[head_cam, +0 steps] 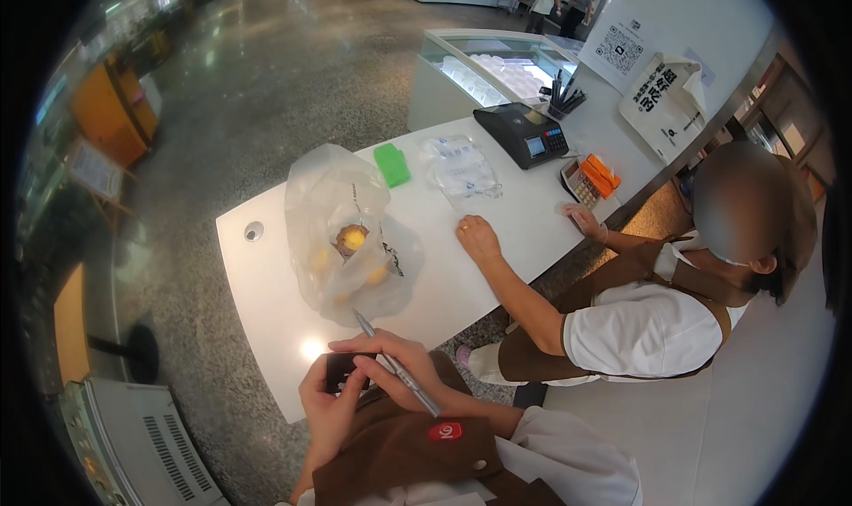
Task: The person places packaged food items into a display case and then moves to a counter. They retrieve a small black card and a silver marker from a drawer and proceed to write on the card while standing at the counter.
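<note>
Just above the apron at the bottom of the view, my left hand (322, 391) holds a small dark flat object (341, 366), a card or a device; I cannot tell which. A grey pen (402, 371) lies across my right hand (413, 356), its tip up towards the counter, while that hand's fingertips also touch the dark object. Beyond my hands a translucent plastic bag (313, 193) stands on the white counter (266, 293). Inside it one yellow-topped pastry (353, 240) shows through the mouth, and other yellow shapes blur through the plastic.
At right stands a co-worker (639, 326) in a brown apron, one hand (479, 238) resting on the counter. Along the far side are a green object (391, 165), a plastic packet (460, 166), a payment terminal (522, 133), a calculator (579, 184) and a pen holder (564, 103).
</note>
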{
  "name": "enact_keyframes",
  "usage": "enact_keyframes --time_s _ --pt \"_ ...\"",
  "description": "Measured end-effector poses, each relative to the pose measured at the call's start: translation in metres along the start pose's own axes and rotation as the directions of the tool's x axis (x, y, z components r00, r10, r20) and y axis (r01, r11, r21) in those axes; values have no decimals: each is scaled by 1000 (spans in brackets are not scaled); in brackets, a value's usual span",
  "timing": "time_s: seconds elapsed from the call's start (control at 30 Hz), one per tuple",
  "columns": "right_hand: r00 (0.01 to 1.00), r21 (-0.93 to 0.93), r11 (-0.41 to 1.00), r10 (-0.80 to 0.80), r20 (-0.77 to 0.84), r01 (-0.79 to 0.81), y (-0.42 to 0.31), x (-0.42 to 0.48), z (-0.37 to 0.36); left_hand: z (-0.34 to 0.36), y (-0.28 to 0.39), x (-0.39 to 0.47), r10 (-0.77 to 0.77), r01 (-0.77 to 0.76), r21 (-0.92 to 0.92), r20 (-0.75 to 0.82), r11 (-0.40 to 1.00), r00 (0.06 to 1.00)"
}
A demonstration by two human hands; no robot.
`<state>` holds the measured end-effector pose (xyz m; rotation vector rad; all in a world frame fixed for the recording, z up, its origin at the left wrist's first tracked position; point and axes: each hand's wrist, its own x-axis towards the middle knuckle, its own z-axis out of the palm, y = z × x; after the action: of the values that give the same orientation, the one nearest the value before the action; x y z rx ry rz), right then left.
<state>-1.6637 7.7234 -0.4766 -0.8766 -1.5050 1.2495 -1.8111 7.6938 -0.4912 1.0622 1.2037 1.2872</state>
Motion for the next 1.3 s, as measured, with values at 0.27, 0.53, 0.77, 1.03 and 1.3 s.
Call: enact_keyframes --time_s 0.27,0.53,0.77,1.03,1.3 --pt "997 -120 989 -83 3 82 -3 -2 -6 -7 0 4 19 -22 28 87 999 996" --pt "989 -380 920 -133 -70 97 -6 -7 -13 3 2 3 -58 52 49 140 997 988" --pt "968 -289 945 -201 -153 151 -4 -10 -14 11 9 4 -124 114 51 286 992 950" --pt "932 -417 889 -297 -206 191 8 -16 -16 17 0 2 -38 12 88 300 996 953" --pt "968 -309 936 -215 -129 167 -6 -13 -19 11 -11 4 -75 41 124 282 991 957"
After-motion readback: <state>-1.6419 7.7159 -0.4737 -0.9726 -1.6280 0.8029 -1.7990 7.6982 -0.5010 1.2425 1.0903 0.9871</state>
